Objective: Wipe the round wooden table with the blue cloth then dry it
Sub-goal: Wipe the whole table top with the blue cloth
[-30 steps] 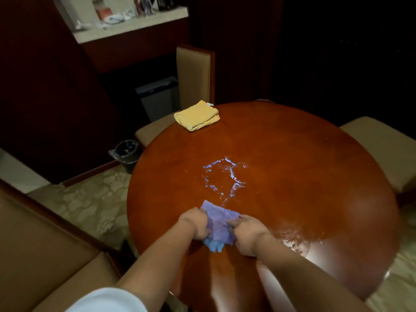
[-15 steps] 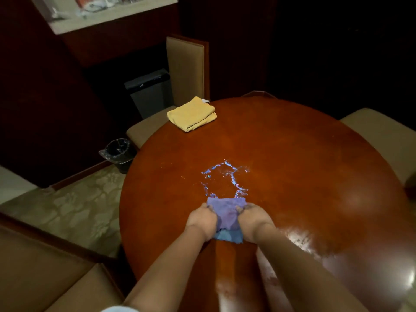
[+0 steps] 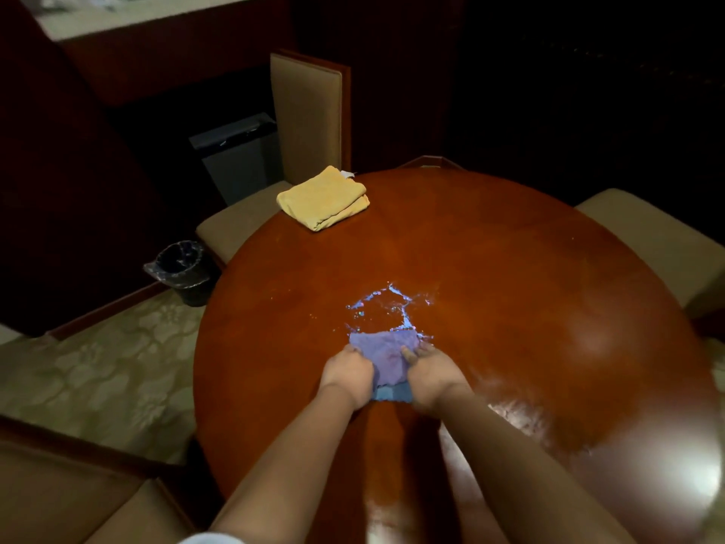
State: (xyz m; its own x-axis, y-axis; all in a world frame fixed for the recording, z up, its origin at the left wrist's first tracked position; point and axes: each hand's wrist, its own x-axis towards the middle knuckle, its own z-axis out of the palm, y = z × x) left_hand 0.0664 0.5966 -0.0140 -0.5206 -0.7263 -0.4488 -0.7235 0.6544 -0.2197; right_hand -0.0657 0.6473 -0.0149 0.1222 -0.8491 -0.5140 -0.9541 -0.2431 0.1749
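Observation:
The blue cloth (image 3: pixel 382 355) lies bunched on the round wooden table (image 3: pixel 510 268), near its front middle. My left hand (image 3: pixel 347 373) grips the cloth's left side and my right hand (image 3: pixel 429 371) grips its right side, fingers curled into the fabric. The cloth's far edge touches a shiny puddle of water (image 3: pixel 386 308) in the table's middle. A folded yellow towel (image 3: pixel 323 198) rests at the table's far left edge.
Beige padded chairs stand at the far left (image 3: pixel 310 119), the right (image 3: pixel 651 237) and the near left (image 3: pixel 59 504). A small black bin (image 3: pixel 180 268) sits on the patterned carpet left of the table. A grey box (image 3: pixel 239 155) stands behind.
Both hands have pushed the blue cloth forward along the table, from short of the puddle into its near edge. The camera has tilted slightly downward.

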